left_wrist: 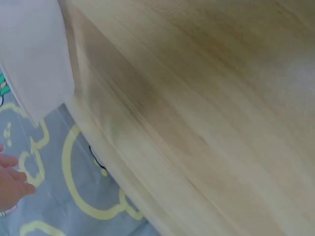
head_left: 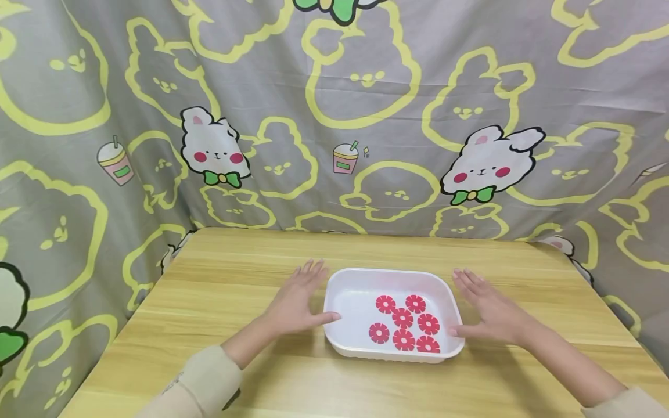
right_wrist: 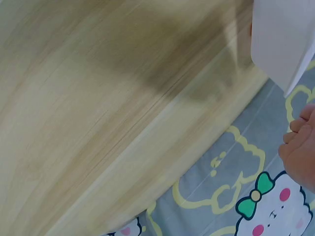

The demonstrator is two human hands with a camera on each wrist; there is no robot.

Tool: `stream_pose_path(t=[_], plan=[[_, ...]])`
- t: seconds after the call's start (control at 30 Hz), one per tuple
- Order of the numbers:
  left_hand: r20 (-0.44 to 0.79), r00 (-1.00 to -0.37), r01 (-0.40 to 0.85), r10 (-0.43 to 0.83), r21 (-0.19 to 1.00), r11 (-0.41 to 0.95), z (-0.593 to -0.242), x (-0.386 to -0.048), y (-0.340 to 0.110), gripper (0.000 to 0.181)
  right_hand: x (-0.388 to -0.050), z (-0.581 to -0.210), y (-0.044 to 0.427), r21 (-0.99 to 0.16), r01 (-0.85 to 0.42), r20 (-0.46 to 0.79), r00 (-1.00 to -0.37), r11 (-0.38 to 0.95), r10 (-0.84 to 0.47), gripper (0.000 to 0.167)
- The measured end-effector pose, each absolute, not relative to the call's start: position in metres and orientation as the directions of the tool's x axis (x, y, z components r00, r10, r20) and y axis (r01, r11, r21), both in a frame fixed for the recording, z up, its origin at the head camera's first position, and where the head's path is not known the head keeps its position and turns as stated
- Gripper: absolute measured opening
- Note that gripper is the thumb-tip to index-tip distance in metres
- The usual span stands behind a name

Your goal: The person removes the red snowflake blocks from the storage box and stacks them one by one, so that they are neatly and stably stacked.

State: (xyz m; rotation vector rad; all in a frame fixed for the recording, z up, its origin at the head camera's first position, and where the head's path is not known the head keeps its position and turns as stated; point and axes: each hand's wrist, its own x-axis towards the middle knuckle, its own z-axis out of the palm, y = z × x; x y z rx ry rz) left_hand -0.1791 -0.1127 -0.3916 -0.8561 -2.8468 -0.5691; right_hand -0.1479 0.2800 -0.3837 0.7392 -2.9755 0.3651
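Note:
A white rectangular tray [head_left: 351, 325] with rounded corners sits on the wooden table. Inside it, mostly toward the right, lie several flat red flower-shaped pieces [head_left: 402, 318] with pale centres. At the tray's left side is my left hand [head_left: 298, 302], fingers straight and thumb at the rim. My right hand [head_left: 492, 310] mirrors it on the right, its thumb by the rim; whether either thumb touches is unclear. The left wrist view catches the tray's outer wall [left_wrist: 34, 54] and part of the left hand [left_wrist: 11, 183]. Similarly, the right wrist view has the wall [right_wrist: 280, 39] and right fingers [right_wrist: 298, 142].
The wooden table [head_left: 251, 261] extends around the tray on every side. Behind it and along both sides hangs a grey curtain [head_left: 292, 157] printed with yellow outlines and white rabbits.

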Motion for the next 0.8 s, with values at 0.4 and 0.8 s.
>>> stream_pose_path(t=[0.4,0.8], plan=[[0.186,-0.803,0.585,0.566,0.431,0.687,-0.388,-0.172,-0.088,0.085,-0.141,-0.388,0.275,-0.263,-0.476,0.071,-0.877,0.839,-0.475,0.104],[0.151,-0.782,0.558,0.605,0.601,0.572,-0.395,-0.176,-0.058,0.071,-0.139,-0.390,0.274,-0.241,-0.519,0.058,-0.851,0.820,-0.521,0.110]])
